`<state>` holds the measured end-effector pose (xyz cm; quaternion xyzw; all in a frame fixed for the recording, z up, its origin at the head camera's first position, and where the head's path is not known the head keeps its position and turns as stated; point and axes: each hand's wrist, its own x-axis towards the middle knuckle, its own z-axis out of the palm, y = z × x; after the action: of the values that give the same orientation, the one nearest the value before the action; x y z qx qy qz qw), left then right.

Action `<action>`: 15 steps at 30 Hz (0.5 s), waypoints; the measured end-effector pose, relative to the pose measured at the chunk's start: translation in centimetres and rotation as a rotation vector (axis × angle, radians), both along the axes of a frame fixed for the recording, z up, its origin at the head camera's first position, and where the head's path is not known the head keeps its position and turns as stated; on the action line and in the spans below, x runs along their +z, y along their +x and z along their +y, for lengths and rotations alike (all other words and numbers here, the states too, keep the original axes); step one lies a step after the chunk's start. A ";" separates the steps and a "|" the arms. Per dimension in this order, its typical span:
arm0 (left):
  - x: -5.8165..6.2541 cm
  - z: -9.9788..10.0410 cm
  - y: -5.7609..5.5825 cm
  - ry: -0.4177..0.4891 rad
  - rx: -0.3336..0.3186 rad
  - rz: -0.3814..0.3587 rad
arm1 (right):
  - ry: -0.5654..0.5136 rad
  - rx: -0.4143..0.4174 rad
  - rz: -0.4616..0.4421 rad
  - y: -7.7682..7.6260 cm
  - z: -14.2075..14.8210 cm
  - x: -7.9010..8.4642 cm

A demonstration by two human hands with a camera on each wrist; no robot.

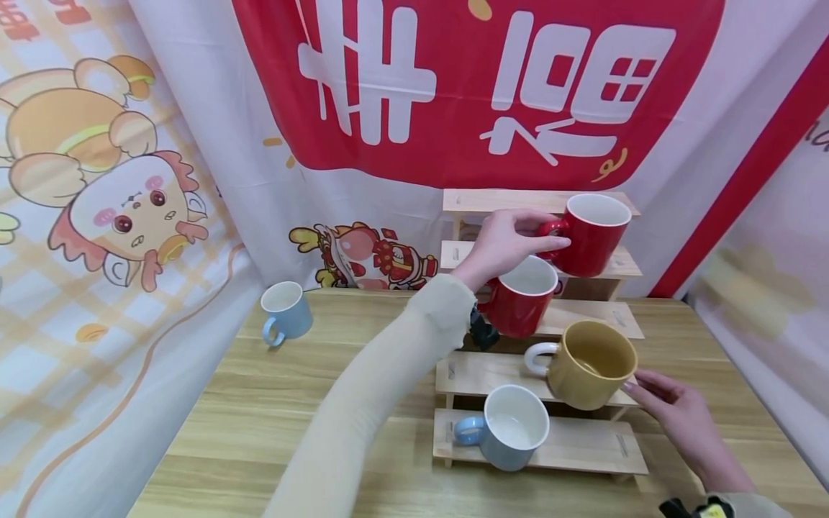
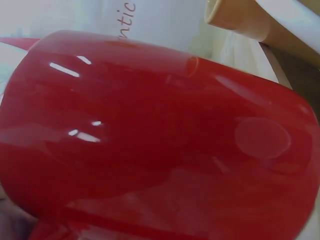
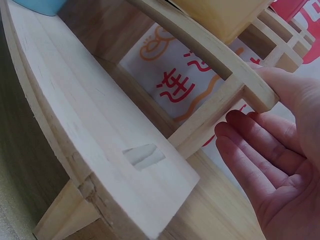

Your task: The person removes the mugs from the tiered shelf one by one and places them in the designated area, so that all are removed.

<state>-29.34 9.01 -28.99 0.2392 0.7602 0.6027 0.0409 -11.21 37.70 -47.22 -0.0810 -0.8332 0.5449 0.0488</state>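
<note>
My left hand pinches the handle of a red mug with a white inside, upright over the upper steps of a wooden tiered rack. Just below that hand, a second red mug stands on the middle step. A red mug's glossy side fills the left wrist view. On the second step from the bottom is a yellow mug with a white handle. Beside it, my right hand grips the step's right end, thumb above and fingers curled below the board.
A light blue mug stands on the rack's lowest step, handle to the left. Another blue mug sits at the table's back left. Printed cloth hangs behind the wooden table and along both sides.
</note>
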 end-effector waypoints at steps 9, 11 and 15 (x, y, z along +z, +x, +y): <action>0.1 0.6 -0.3 -0.049 0.060 0.061 | -0.008 -0.007 0.005 -0.1 0.0 -0.1; 0.1 0.6 -0.4 -0.050 0.059 0.065 | 0.003 -0.008 0.000 -0.1 0.0 -0.2; 0.2 0.6 -0.5 -0.040 0.048 0.043 | 0.011 -0.009 -0.009 0.0 0.0 -0.2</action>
<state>-29.87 9.62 -28.84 0.2329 0.7782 0.5830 0.0148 -11.25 37.72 -47.39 -0.0867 -0.8359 0.5399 0.0480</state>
